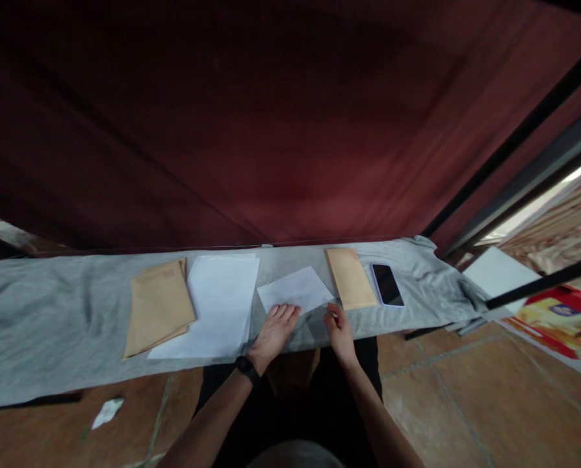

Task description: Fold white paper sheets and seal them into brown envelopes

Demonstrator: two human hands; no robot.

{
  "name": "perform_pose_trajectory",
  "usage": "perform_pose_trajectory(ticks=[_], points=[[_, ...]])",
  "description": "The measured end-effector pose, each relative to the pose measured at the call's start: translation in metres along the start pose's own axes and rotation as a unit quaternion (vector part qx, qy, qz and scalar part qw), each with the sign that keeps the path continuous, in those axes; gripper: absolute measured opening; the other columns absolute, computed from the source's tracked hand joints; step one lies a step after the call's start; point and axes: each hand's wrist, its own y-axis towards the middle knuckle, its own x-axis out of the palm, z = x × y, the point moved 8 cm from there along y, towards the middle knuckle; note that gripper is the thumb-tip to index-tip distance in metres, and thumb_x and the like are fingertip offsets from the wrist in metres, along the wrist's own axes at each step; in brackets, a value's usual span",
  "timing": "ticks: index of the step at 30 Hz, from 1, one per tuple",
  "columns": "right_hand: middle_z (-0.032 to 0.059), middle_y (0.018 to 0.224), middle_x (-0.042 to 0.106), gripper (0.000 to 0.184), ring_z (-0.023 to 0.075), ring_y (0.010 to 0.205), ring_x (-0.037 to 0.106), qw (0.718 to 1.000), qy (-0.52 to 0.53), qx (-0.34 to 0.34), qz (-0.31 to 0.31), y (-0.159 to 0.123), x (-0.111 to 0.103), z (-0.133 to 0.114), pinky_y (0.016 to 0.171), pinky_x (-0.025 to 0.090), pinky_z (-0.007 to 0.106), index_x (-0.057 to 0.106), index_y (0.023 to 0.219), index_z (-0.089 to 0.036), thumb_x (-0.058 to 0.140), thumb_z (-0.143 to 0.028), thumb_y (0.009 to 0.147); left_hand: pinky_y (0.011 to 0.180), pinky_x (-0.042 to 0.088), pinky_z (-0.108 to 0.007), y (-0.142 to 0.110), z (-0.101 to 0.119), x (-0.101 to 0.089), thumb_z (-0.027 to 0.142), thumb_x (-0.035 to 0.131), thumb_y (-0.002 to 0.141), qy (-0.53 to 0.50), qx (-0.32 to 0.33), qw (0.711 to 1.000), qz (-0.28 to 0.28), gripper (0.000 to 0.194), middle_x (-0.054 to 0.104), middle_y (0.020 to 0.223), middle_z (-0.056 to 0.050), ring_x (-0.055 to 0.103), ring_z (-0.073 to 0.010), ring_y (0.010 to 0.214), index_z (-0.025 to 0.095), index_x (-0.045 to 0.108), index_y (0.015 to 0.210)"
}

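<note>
A folded sheet of white paper point(297, 288) lies at a slant on the grey cloth in front of me. My left hand point(277, 328) rests flat on its lower left part, fingers stretched out and pressing it down. My right hand point(340, 333) is just below the sheet's right corner, fingers loosely bent and a little apart. Nothing shows in its grasp; whether a fingertip touches the paper I cannot tell. To the right of the sheet lies a single brown envelope point(351, 278). Left of it is a stack of larger white paper sheets point(222, 305).
Several brown envelopes point(158, 302) overlap the white stack's left side. A phone point(388, 285) lies right of the single envelope. Grey cloth point(51, 318) covers the narrow bench, against a dark red panel point(271, 162). A red and yellow box point(566, 325) stands at right; crumpled tissue point(108, 413) lies on the tiles.
</note>
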Motion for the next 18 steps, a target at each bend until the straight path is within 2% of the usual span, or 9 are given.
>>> perform_pose_trajectory(ticks=[3,5,11,15,18], points=[[0.0111,0.114,0.069,0.038,0.0221,0.096,0.068,0.999,0.026,0.034,-0.019,-0.001,-0.011,-0.004,0.086,0.056,0.037,0.063,0.125,-0.02,0.041,-0.026,0.094,0.104,0.044,-0.042,-0.011,-0.002,0.008,0.005,0.049,0.09,-0.015,0.003,1.0,-0.005,0.041,0.065,0.12,-0.009,0.058,-0.0239,0.115,0.02,0.058,0.127],[0.0112,0.121,0.067,0.037,0.0229,0.108,0.065,0.999,0.019,0.001,-0.044,0.008,-0.009,-0.02,0.094,0.053,0.039,0.062,0.125,-0.021,0.041,-0.025,0.095,0.11,0.04,-0.043,-0.015,-0.004,0.008,0.005,0.052,0.09,-0.031,0.005,0.999,0.005,0.038,0.063,0.126,-0.009,0.056,-0.0241,0.123,0.02,0.06,0.124],[0.0093,0.144,0.055,0.044,0.0208,0.132,0.053,0.983,-0.061,-0.121,-0.127,0.037,0.027,-0.061,0.108,0.047,0.039,0.055,0.137,-0.021,0.039,-0.02,0.096,0.119,0.034,-0.044,-0.023,-0.013,0.009,0.004,0.047,0.092,-0.062,0.037,0.997,0.007,0.04,0.062,0.136,-0.007,0.052,-0.0199,0.133,0.021,0.061,0.125],[0.0099,0.152,0.047,0.045,0.0218,0.139,0.045,0.969,-0.103,-0.155,-0.16,0.046,0.048,-0.064,0.112,0.043,0.041,0.053,0.139,-0.018,0.041,-0.02,0.096,0.119,0.035,-0.042,-0.024,-0.018,0.011,0.004,0.046,0.092,-0.046,0.072,0.996,-0.012,0.043,0.06,0.141,-0.007,0.05,-0.0187,0.136,0.022,0.059,0.129],[0.0099,0.152,0.047,0.045,0.0201,0.138,0.046,0.974,-0.097,-0.144,-0.149,0.053,0.052,-0.057,0.112,0.044,0.037,0.053,0.14,-0.018,0.041,-0.022,0.097,0.119,0.034,-0.039,-0.017,-0.017,0.012,0.006,0.045,0.095,-0.028,0.105,0.993,-0.039,0.041,0.059,0.142,-0.006,0.048,-0.0183,0.137,0.022,0.058,0.13]])
